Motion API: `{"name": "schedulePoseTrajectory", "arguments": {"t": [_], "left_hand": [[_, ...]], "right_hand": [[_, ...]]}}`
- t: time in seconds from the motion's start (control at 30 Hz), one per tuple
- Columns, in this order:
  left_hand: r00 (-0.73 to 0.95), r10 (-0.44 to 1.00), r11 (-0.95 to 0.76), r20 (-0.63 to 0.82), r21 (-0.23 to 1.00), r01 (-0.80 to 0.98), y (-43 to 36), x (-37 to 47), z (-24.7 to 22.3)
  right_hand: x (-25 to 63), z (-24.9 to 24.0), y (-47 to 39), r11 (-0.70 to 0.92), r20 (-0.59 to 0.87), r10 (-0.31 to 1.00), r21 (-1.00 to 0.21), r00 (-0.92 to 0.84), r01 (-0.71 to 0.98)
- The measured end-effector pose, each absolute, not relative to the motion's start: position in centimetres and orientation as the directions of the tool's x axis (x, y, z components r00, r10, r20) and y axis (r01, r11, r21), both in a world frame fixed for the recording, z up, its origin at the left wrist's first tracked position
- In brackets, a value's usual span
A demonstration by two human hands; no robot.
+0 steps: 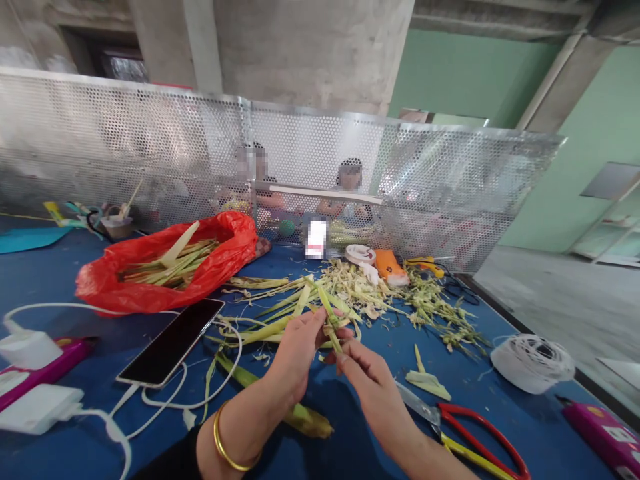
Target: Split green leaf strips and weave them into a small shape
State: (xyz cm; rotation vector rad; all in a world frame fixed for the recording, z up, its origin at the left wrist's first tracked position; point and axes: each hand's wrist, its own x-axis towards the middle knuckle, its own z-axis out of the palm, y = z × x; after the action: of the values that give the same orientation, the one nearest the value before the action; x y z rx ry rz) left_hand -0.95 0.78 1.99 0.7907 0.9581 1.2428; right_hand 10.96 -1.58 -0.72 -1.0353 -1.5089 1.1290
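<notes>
My left hand is closed with thumb and fingers on a green corn husk piece, which looks folded or twisted. My right hand pinches the lower end of the same piece, close beside the left. Behind my hands lie long pale-green husk leaves and a heap of husk shreds. Under my left forearm lies a thick green husk bundle. Scissors with red and yellow handles rest just right of my right forearm, their blades partly hidden by it.
A red plastic bag of husk strips stands left. A phone with white cables lies nearer. Tape roll, orange packet and green scraps lie behind. White cord coil sits right. A perforated metal screen separates two people opposite.
</notes>
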Motion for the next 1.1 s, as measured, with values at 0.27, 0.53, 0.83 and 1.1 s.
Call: {"name": "schedulePoseTrajectory", "arguments": {"t": [0.27,0.53,0.83,1.1], "left_hand": [[0.119,0.980,0.196,-0.161,0.898,-0.394,0.4,-0.7,2.2],[0.055,0.988,0.154,-0.144,0.907,-0.391,0.7,-0.9,1.8],[0.227,0.970,0.134,-0.085,0.969,-0.208,0.5,-0.5,1.3],[0.244,0.964,0.160,-0.100,0.958,-0.238,0.5,-0.4,1.7]], "right_hand": [[11.0,-2.4,-0.9,0.177,0.160,0.975,-0.978,-0.155,0.108],[13.0,-0.2,-1.1,0.348,0.343,0.934,-0.809,-0.100,0.473],[13.7,0.3,-0.3,0.393,0.385,0.916,-0.809,-0.110,0.438],[14.2,0.9,-0.6,0.311,0.361,0.932,-0.836,0.028,0.453]]}}
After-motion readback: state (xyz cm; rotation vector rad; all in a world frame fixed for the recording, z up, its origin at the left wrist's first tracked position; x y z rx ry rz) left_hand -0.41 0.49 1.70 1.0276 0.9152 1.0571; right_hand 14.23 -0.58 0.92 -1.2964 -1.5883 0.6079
